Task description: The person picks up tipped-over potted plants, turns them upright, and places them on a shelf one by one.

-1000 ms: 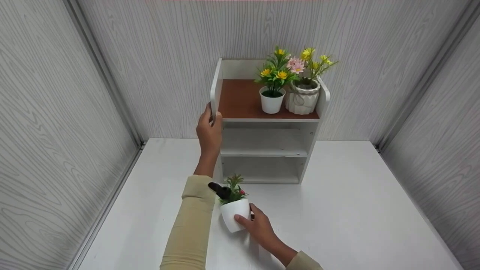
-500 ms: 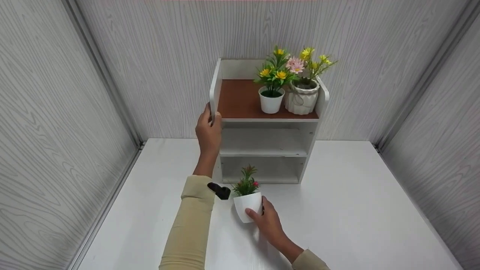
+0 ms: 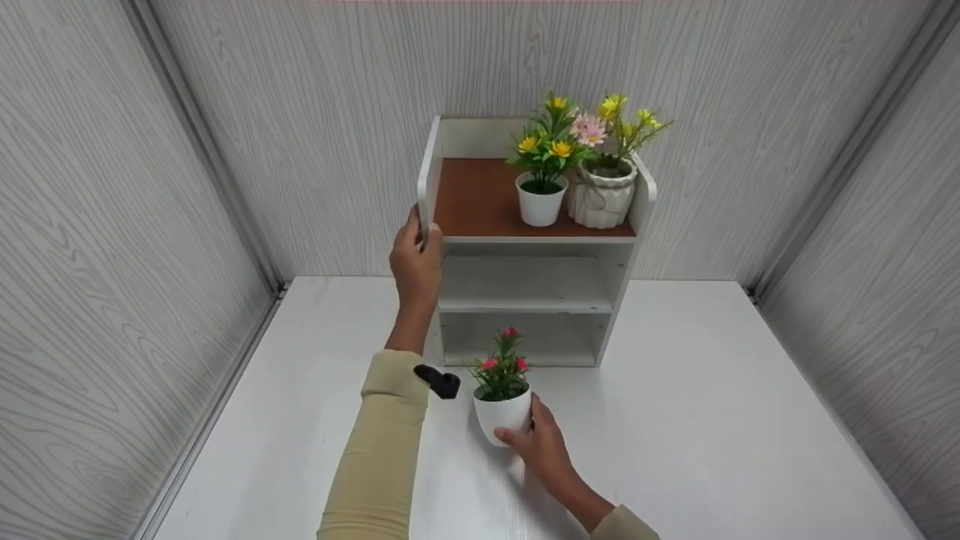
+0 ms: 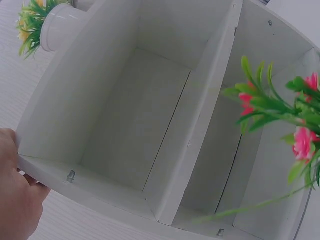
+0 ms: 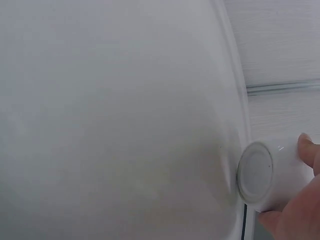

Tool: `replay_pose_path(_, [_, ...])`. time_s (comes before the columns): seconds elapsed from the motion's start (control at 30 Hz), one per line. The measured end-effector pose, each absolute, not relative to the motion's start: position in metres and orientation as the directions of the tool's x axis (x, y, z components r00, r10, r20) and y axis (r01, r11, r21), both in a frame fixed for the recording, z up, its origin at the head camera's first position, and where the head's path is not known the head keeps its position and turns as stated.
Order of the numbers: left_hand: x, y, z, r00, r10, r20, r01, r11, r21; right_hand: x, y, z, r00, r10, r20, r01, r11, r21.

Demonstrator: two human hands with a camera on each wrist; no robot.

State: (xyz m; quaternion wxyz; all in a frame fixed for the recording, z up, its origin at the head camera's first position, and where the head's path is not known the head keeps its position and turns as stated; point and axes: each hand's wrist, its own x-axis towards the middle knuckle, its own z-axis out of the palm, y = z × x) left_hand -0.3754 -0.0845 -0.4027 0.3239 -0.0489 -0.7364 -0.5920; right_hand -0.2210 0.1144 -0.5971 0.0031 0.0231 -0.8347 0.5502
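My left hand point(image 3: 416, 262) grips the front edge of the left side panel of a small white shelf unit point(image 3: 525, 309). In the left wrist view, part of that hand point(image 4: 20, 197) shows at the panel. My right hand point(image 3: 544, 448) holds a white flowerpot point(image 3: 496, 414) of pink flowers and green leaves, its thumb on the front of the pot and its fingers on the right side. The pot is nearly upright, in front of the lowest compartment. The right wrist view shows its round base point(image 5: 256, 172), raised off the tabletop.
On the unit's brown top stand a white pot of yellow flowers point(image 3: 540, 206) and, to its right, a cream ceramic pot point(image 3: 602, 204) with pink and yellow flowers. A black device point(image 3: 439, 381) sits at my left sleeve. White tabletop point(image 3: 697, 405) surrounds the unit, with grey-white panels behind and beside.
My right hand has carried the flowerpot rightward and slightly up, turning it from tilted to nearly upright, with its pink blooms now facing the view. My left hand has stayed on the panel.
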Motion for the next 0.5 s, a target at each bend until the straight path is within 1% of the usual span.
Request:
replay_pose_path(0.27, [-0.376, -0.087, -0.404, -0.783, -0.309, 0.54, 0.464, 0.289, 0.838, -0.221, 0.116, -0.605, -0.999, -0.025, 0.026, -0.032, 0.317, -0.948])
replay_pose_path(0.5, [-0.376, -0.086, -0.403, -0.782, -0.299, 0.547, 0.469, 0.296, 0.832, -0.226, 0.119, -0.612, -0.997, -0.052, 0.051, -0.065, 0.307, -0.95])
